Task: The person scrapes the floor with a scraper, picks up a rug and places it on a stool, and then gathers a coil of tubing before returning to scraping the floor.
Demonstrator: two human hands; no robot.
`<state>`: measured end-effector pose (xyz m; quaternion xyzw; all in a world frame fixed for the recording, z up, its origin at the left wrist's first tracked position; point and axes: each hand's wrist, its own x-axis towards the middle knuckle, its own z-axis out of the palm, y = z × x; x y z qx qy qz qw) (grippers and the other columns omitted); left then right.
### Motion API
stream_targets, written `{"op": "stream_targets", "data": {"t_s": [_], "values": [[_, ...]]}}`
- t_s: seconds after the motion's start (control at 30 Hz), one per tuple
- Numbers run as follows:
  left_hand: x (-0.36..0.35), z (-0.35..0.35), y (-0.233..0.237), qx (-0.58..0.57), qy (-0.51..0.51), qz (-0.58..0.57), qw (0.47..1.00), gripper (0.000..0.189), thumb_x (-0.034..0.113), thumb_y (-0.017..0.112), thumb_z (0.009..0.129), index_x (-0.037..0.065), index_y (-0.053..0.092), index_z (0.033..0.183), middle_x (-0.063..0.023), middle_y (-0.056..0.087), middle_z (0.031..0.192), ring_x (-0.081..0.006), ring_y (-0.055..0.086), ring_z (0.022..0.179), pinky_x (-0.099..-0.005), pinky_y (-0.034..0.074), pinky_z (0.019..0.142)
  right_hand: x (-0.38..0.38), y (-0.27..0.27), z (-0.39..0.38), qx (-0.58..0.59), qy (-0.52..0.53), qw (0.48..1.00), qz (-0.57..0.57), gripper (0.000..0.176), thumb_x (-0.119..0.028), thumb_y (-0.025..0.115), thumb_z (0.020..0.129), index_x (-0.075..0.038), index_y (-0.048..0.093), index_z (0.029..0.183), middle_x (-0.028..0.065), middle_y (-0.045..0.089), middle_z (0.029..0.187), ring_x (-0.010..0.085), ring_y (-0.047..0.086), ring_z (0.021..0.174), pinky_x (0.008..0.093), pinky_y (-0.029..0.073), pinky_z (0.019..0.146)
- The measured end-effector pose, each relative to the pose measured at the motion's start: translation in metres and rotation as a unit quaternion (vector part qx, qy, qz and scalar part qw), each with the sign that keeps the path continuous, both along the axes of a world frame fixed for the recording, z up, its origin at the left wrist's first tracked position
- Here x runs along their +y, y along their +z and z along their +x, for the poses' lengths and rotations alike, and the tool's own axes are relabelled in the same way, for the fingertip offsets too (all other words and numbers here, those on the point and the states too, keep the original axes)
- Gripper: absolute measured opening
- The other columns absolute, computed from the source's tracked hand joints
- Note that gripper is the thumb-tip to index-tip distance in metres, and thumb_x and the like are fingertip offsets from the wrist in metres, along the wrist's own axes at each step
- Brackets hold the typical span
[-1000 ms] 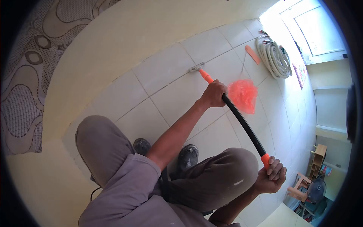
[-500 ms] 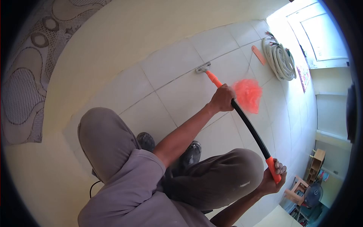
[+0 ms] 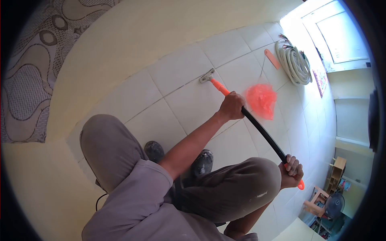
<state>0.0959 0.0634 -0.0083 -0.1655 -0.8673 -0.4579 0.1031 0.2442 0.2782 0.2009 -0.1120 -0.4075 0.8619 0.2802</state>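
My left hand (image 3: 232,105) is wrapped round a long-handled scraper (image 3: 261,130) near its front end, where the black shaft meets an orange collar. My right hand (image 3: 291,172) grips the rear orange handle, its tip sticking out below the fingers. The scraper's metal head (image 3: 207,76) rests at the tiled floor, close to a grout line. Beside the shaft, right of my left hand, lies a crumpled red-orange plastic bag (image 3: 261,101). My bent knees are on either side of my left arm, with dark, spotted shoes (image 3: 202,161) between them.
A coil of pale cable (image 3: 294,66) lies near the bright window or door, next to a flat orange strip (image 3: 272,59). A cream wall (image 3: 161,28) runs along the floor's far side. At lower right stand a stool (image 3: 315,202), a fan (image 3: 334,206) and a wooden shelf (image 3: 335,172).
The scraper head has moved left and slightly toward me, and its angle has turned. My left hand shifted with it. My right hand has moved up and now wraps more fully round the handle.
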Motion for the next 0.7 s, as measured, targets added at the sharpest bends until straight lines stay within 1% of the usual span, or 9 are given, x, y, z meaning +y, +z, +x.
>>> {"op": "stream_targets", "data": {"t_s": [0.1,0.2,0.33,0.4,0.43,0.53,0.63,0.67,0.7], "values": [[-0.001,-0.003,-0.003,-0.007,-0.009,-0.016,1.000,0.008,0.011,0.066,0.061,0.011,0.063,0.054,-0.0082,0.062,0.059,-0.0311,0.062,0.061,-0.0411,0.051,0.074,-0.006,-0.001,-0.002,-0.029,-0.067,0.997,-0.020,0.043,-0.007,0.049,0.090,-0.020,0.027,0.056,-0.0006,0.029,0.050,0.0144,0.037,0.054,0.0348,0.043,0.072],[-0.001,-0.002,-0.002,-0.024,-0.023,-0.034,0.999,0.009,0.011,0.066,0.060,0.010,0.061,0.053,-0.0089,0.061,0.058,-0.0317,0.061,0.060,-0.0411,0.051,0.073,-0.001,-0.002,-0.001,-0.055,-0.077,0.995,-0.025,0.043,-0.007,0.049,0.090,-0.020,0.026,0.056,-0.0009,0.031,0.050,0.0146,0.037,0.053,0.0350,0.043,0.071],[-0.004,-0.006,0.001,-0.051,-0.021,-0.042,0.998,0.012,0.011,0.066,0.058,0.009,0.057,0.051,-0.0102,0.060,0.058,-0.0327,0.061,0.060,-0.0420,0.050,0.073,-0.004,0.002,-0.003,-0.067,-0.064,0.996,-0.012,0.044,-0.006,0.049,0.091,-0.021,0.026,0.056,-0.0013,0.032,0.051,0.0139,0.038,0.054,0.0348,0.043,0.073],[-0.006,-0.006,0.004,-0.052,-0.019,-0.023,0.998,0.013,0.011,0.066,0.058,0.008,0.055,0.051,-0.0107,0.059,0.058,-0.0333,0.060,0.061,-0.0426,0.050,0.072,-0.011,0.014,-0.010,-0.060,-0.060,0.996,-0.013,0.044,-0.006,0.049,0.091,-0.021,0.026,0.057,-0.0014,0.032,0.051,0.0135,0.037,0.054,0.0347,0.042,0.074],[-0.006,-0.006,0.006,-0.054,-0.018,-0.011,0.998,0.014,0.011,0.066,0.058,0.008,0.054,0.051,-0.0110,0.059,0.058,-0.0336,0.060,0.061,-0.0429,0.050,0.072,-0.008,0.015,-0.009,-0.049,-0.035,0.998,-0.004,0.044,-0.007,0.049,0.092,-0.020,0.026,0.057,-0.0017,0.030,0.052,0.0130,0.036,0.055,0.0348,0.042,0.075],[-0.009,-0.007,0.003,-0.037,-0.017,0.022,0.999,0.014,0.013,0.066,0.056,0.008,0.054,0.052,-0.0116,0.059,0.059,-0.0350,0.060,0.062,-0.0438,0.050,0.071,-0.008,0.015,-0.010,-0.059,-0.040,0.997,0.025,0.044,-0.008,0.049,0.093,-0.020,0.026,0.058,-0.0021,0.028,0.054,0.0124,0.035,0.056,0.0352,0.043,0.076],[-0.023,-0.027,-0.001,-0.010,-0.004,-0.032,0.999,0.012,0.015,0.067,0.055,0.011,0.056,0.054,-0.0123,0.062,0.063,-0.0373,0.062,0.065,-0.0458,0.051,0.071,-0.029,0.002,-0.023,-0.064,-0.073,0.995,0.037,0.043,-0.009,0.049,0.094,-0.020,0.027,0.058,-0.0025,0.027,0.055,0.0131,0.036,0.057,0.0351,0.044,0.078],[-0.032,-0.037,0.001,-0.003,-0.020,-0.043,0.999,0.012,0.015,0.065,0.058,0.008,0.058,0.052,-0.0151,0.063,0.062,-0.0381,0.063,0.066,-0.0445,0.052,0.073,-0.029,-0.008,-0.023,-0.033,-0.036,0.999,0.017,0.043,-0.008,0.048,0.093,-0.019,0.028,0.058,-0.0017,0.028,0.055,0.0144,0.037,0.058,0.0369,0.044,0.080],[-0.037,-0.041,0.001,-0.018,-0.026,-0.037,0.999,0.011,0.015,0.066,0.058,0.008,0.058,0.052,-0.0146,0.064,0.062,-0.0376,0.064,0.066,-0.0442,0.052,0.074,-0.039,-0.007,-0.023,-0.049,-0.053,0.997,0.029,0.042,-0.008,0.048,0.093,-0.019,0.027,0.058,-0.0012,0.028,0.055,0.0150,0.038,0.058,0.0383,0.044,0.081]]}}
